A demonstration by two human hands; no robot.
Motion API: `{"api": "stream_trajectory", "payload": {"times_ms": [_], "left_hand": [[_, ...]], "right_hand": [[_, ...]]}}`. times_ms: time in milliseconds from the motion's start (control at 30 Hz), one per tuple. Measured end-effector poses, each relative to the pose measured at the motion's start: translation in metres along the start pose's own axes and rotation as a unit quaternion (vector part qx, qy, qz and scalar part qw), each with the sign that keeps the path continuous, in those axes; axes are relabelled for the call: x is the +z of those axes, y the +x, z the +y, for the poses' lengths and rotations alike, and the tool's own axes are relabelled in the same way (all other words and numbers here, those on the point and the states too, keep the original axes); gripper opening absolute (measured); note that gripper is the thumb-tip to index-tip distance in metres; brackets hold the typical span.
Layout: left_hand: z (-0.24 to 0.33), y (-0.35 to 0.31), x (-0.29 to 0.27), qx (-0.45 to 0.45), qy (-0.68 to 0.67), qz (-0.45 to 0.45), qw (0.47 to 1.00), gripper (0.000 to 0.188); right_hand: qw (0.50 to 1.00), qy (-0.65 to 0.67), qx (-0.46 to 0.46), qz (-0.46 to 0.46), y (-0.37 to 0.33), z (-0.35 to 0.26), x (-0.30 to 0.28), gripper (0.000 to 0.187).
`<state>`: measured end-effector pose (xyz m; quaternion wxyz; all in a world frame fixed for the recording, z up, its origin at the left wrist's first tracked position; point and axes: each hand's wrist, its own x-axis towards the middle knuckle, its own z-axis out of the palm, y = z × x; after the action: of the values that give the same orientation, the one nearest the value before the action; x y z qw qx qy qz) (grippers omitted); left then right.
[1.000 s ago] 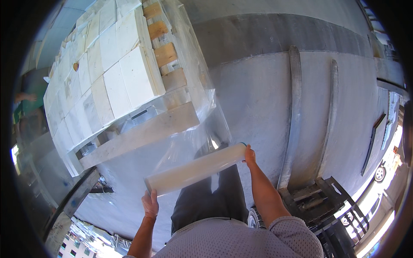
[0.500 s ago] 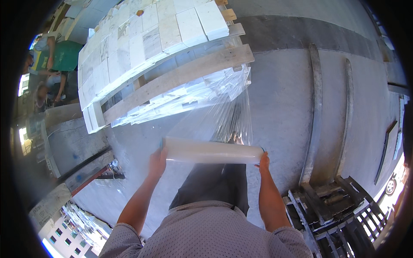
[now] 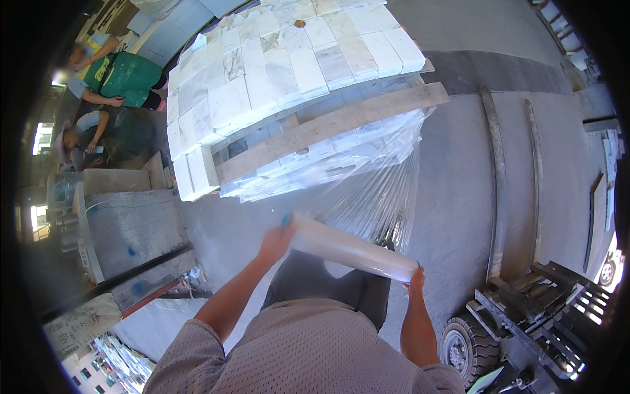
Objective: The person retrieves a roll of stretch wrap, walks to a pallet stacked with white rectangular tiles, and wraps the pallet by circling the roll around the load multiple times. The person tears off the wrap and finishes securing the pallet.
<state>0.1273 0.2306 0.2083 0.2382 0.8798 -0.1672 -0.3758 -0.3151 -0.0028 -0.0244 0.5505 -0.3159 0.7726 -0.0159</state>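
A roll of clear stretch film (image 3: pixel 354 249) lies across the front of my body, tilted with its right end lower. Its left end is gripped by my left hand (image 3: pixel 277 240), and my right hand (image 3: pixel 415 280) is closed around the right end. From the roll a creased sheet of film (image 3: pixel 387 187) fans up to the right corner of a stack of white, grey-veined stone tiles (image 3: pixel 275 72). A wooden plank (image 3: pixel 335 128) runs along the stack's near side. More tiles below that plank are partly covered by film.
A forklift (image 3: pixel 531 315) stands at the lower right, its two long forks (image 3: pixel 495 177) reaching far along the floor. Two people (image 3: pixel 98 79) sit at the upper left, one in a green apron. Stone blocks (image 3: pixel 134 223) lie to the left.
The roll has gone from nearly level to tilted, its right end dropping. Both hands moved right in the picture with it. The tile stack also sits farther right as the view shifted.
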Motion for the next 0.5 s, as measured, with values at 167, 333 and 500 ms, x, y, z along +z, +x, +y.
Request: {"api": "stream_trajectory", "payload": {"times_ms": [167,333,500], "left_hand": [[-0.074,-0.007,-0.067,0.028,0.006,-0.004,1.000,0.048],[-0.134,-0.015,-0.115,0.046,0.016,-0.008,0.999,0.062],[-0.199,-0.027,-0.127,0.038,-0.007,-0.030,0.999,0.062]], "right_hand": [[0.999,0.024,0.020,0.015,-0.084,0.088,0.066,0.071],[0.997,0.051,0.051,0.040,-0.151,0.146,0.112,0.070],[0.995,0.068,0.055,0.043,-0.181,0.199,0.137,0.069]]}}
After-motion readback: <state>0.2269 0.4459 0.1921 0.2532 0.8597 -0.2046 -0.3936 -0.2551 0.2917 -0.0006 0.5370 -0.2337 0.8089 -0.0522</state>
